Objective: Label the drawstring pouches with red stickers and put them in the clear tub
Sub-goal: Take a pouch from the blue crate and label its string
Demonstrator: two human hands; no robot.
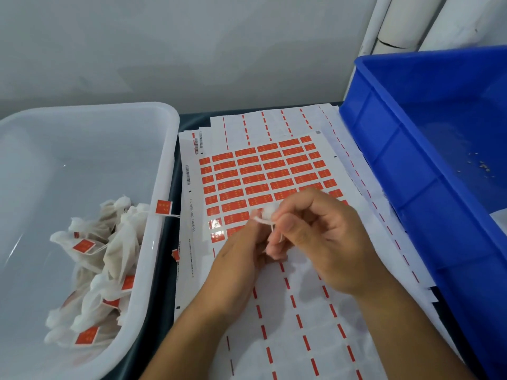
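Both hands meet over the red sticker sheet point(263, 171) in the middle of the table. My right hand point(318, 237) pinches the white drawstring point(262, 220) of a small white pouch point(267, 212), most of it hidden by my fingers. My left hand point(241, 256) lies curled under it and holds the same pouch from below. The clear tub point(153, 187) stands at the left. In its near right corner lies a heap of several white pouches with red stickers point(96, 270). One stickered tag point(163, 207) hangs over the tub's right rim.
A blue crate point(397, 165) stands at the right, its edge over the paper sheets. Used sticker backing sheets point(301, 325) with red dashes cover the near table. A loose red sticker point(175, 255) lies between tub and sheets. White pipes point(397, 23) rise at the back right.
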